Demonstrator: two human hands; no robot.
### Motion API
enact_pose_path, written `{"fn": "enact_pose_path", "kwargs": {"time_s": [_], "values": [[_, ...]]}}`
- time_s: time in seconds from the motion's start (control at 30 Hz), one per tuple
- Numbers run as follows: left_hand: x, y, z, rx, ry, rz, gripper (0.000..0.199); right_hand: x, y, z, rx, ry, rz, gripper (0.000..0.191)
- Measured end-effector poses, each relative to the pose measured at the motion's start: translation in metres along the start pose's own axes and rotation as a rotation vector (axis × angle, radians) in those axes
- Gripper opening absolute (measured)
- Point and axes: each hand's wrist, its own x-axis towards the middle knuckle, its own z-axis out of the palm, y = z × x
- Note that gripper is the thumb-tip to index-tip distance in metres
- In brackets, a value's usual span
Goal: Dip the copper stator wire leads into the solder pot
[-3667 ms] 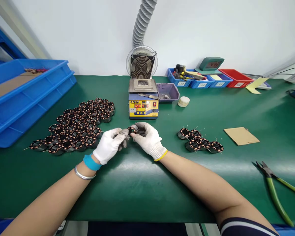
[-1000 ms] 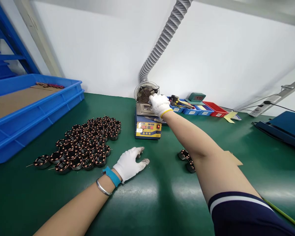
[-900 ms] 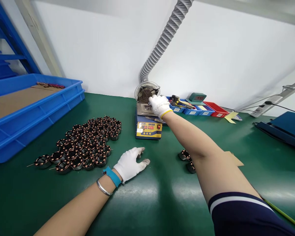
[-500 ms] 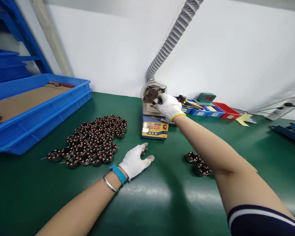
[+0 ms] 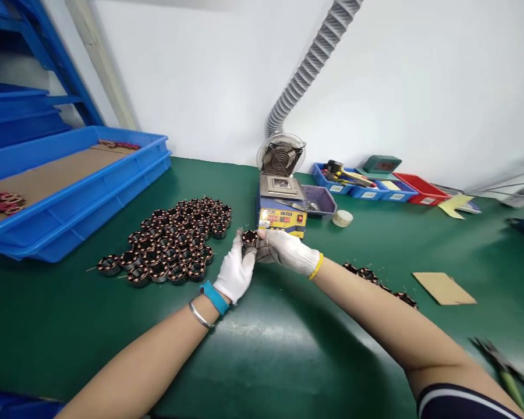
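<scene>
A small black motor stator with copper windings [image 5: 250, 237] is held up in front of the solder pot [image 5: 283, 192]. My left hand [image 5: 236, 269], in a white glove, grips its left side. My right hand [image 5: 286, 250], gloved too, has its fingers closed at the stator's right side; the fingertips are partly hidden. Behind the hands, the blue and yellow pot shows a lit red display and a square metal top. Left of my left hand, a cluster of similar stators [image 5: 170, 253] stands on the green table [image 5: 262, 372]. A few more stators [image 5: 367, 274] lie beyond my right forearm, partly covered.
A large blue tray [image 5: 126, 180] stands at left. A round fan [image 5: 282, 158] with a grey hose [image 5: 314, 58] rises behind the pot. Rightward are a purple bin [image 5: 325, 201], a white round container [image 5: 342, 218], a red bin [image 5: 421, 189], cardboard [image 5: 444, 288] and green-handled pliers [image 5: 502, 364].
My right hand has come down from above the solder pot toward my left hand. My left hand, open before, has closed on the stator. The view has shifted slightly.
</scene>
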Motion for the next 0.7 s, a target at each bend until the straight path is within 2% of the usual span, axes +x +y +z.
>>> {"fn": "enact_pose_path", "kwargs": {"time_s": [0.07,0.1,0.2,0.23,0.3,0.4,0.47,0.57,0.7], "values": [[0.000,-0.002,0.000,-0.040,-0.036,0.086,0.060,-0.001,0.000,-0.005,0.200,-0.049,0.085,0.028],[0.000,-0.002,0.001,-0.056,-0.059,0.122,0.060,-0.002,0.000,-0.008,0.230,-0.052,0.110,0.023],[0.000,-0.002,0.003,-0.074,-0.131,0.091,0.066,0.001,-0.005,-0.019,0.105,-0.009,0.109,0.011],[-0.001,-0.001,0.004,-0.076,-0.157,0.048,0.070,0.004,-0.008,-0.026,0.040,0.041,0.085,0.013],[-0.001,0.001,0.005,-0.070,-0.198,-0.021,0.078,0.013,-0.018,-0.046,-0.115,0.236,0.006,0.027],[-0.002,0.003,0.007,-0.039,-0.212,-0.033,0.077,0.033,-0.037,-0.086,-0.402,0.597,-0.150,0.037],[-0.002,0.004,0.008,-0.016,-0.213,-0.032,0.074,0.046,-0.050,-0.113,-0.588,0.746,-0.221,0.036],[-0.002,0.005,0.008,-0.006,-0.218,-0.038,0.071,0.060,-0.061,-0.139,-0.807,0.838,-0.192,0.034],[-0.002,0.007,0.007,-0.006,-0.225,-0.051,0.069,0.074,-0.060,-0.145,-0.896,0.848,-0.111,0.033]]}}
